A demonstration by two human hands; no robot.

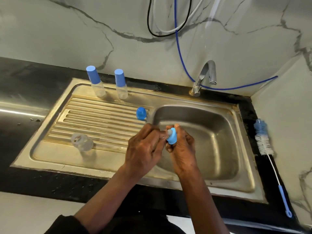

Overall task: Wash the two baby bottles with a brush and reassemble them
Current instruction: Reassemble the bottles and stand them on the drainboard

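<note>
Black stone counter (25, 78) under a marble-veined wall carries a steel sink, and its basin (219, 149) serves as the landmark. Over the basin's left edge, the right hand (181, 149) grips a blue screw collar (171, 139) in curled fingers, while the left hand (143, 149) pinches the grey teat (168, 132) that pokes out of the collar. Just left of the basin, a blue dome cap (141, 113) stands on the ribbed drainboard. Farther left and toward the front, an uncapped clear bottle (82, 142) stands there too. Left of the basin along the back rim, two capped bottles (96, 81) (120, 84) stand side by side. Right of the basin, the bottle brush (263, 141) lies on the counter, bristles toward the wall. Behind the basin rises the tap (205, 76), with a blue hose (179, 48) hanging down the wall to it.
</note>
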